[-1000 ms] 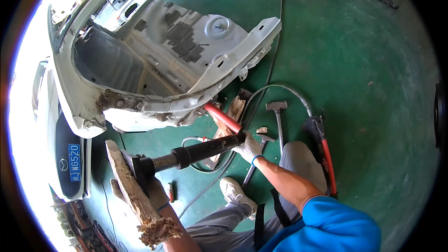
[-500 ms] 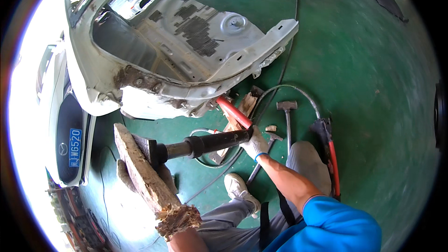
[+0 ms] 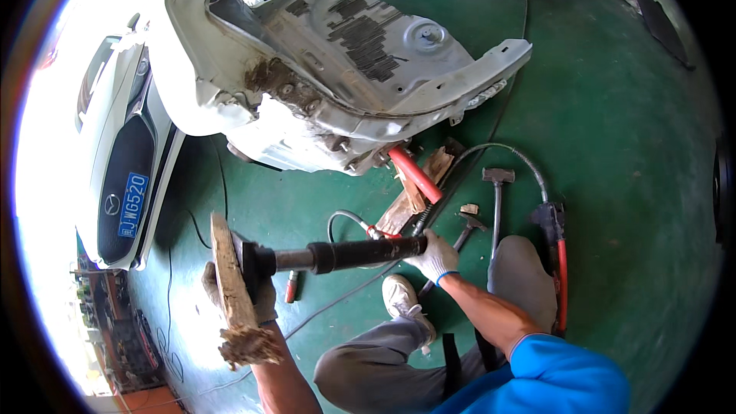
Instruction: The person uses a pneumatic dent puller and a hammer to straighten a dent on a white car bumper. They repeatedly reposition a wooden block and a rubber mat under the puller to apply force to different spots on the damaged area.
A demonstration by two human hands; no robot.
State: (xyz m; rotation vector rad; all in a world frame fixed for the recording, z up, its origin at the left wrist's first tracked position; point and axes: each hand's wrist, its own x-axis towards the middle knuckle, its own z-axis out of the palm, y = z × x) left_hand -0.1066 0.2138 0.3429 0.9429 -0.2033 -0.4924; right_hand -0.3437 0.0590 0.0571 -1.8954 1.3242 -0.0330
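My left hand (image 3: 265, 300), in a dirty work glove, is closed around a rough wooden block (image 3: 232, 276) with a splintered near end. My right hand (image 3: 435, 257), in a white knit glove with a blue cuff, grips the right end of a black hydraulic ram (image 3: 356, 253). The ram lies nearly level between my hands, its flat end plate (image 3: 247, 262) against the block. Beyond it, a red tube (image 3: 415, 174) sticks out from under the cut white car body (image 3: 322, 119).
Two hammers, one a sledgehammer (image 3: 498, 176), lie on the green floor beside my knee. Nearby are a hydraulic hand pump (image 3: 550, 222) with a red handle, its curved hose (image 3: 506, 149), and a split plank (image 3: 402, 211). A white car (image 3: 115, 153) stands at the left.
The wooden block has swung more upright and now looks farther from me. The ram has levelled out, and its right end sits lower, apart from the red tube. My view has shifted.
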